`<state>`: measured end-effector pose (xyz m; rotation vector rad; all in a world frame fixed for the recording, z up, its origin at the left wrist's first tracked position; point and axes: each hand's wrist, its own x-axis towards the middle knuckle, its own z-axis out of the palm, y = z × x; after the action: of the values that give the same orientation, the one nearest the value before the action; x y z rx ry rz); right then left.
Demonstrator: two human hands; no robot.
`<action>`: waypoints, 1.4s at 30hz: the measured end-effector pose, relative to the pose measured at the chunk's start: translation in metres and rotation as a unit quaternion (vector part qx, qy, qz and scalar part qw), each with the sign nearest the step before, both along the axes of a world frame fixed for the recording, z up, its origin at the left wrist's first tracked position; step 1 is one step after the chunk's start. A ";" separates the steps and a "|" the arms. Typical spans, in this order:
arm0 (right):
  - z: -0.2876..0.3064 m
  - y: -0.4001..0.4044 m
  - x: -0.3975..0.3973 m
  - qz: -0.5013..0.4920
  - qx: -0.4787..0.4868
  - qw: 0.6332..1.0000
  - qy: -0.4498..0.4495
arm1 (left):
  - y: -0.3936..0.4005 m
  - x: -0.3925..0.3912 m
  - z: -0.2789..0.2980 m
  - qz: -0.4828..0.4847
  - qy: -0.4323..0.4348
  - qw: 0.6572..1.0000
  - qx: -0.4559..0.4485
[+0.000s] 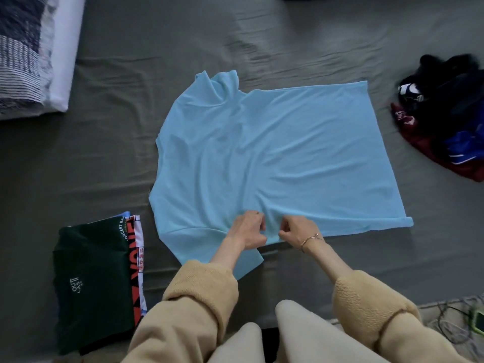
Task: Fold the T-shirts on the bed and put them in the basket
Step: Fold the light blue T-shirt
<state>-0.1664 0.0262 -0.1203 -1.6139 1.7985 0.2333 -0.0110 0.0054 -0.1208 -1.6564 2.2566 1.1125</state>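
Note:
A light blue T-shirt (275, 153) lies spread flat on the grey bed sheet (117, 153), collar to the left, hem to the right. My left hand (248, 229) and my right hand (296, 229) sit close together at the shirt's near edge, just right of the near sleeve. Both have curled fingers pinching the blue fabric. A stack of folded T-shirts (97, 281), dark green on top, lies at the near left. A heap of unfolded dark, maroon and blue shirts (445, 119) lies at the right. No basket is in view.
A striped pillow or bedding roll (34, 48) fills the far left corner. Cables and a green-cased phone (479, 323) lie beyond the bed's near right edge. My knees (288, 336) are at the bottom centre.

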 end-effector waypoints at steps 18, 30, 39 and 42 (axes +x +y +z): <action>0.014 0.015 -0.214 -0.537 -0.016 0.843 0.012 | -0.013 -0.197 0.007 -0.264 -0.078 0.961 0.034; 0.014 0.008 -0.217 -0.456 0.026 0.885 0.092 | -0.011 -0.220 0.006 -0.202 0.009 0.975 0.097; -0.002 -0.006 -0.213 -0.254 -0.123 0.948 0.147 | -0.006 -0.242 0.006 -0.011 0.098 0.995 -0.005; -0.008 -0.026 -0.198 -0.176 -0.145 0.967 0.114 | -0.028 -0.224 -0.004 -0.014 0.066 0.980 -0.185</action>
<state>-0.3645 -0.0001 -0.1279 -1.4678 2.3496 -0.0119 -0.2348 -0.0227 -0.1249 -1.7083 2.6975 0.8572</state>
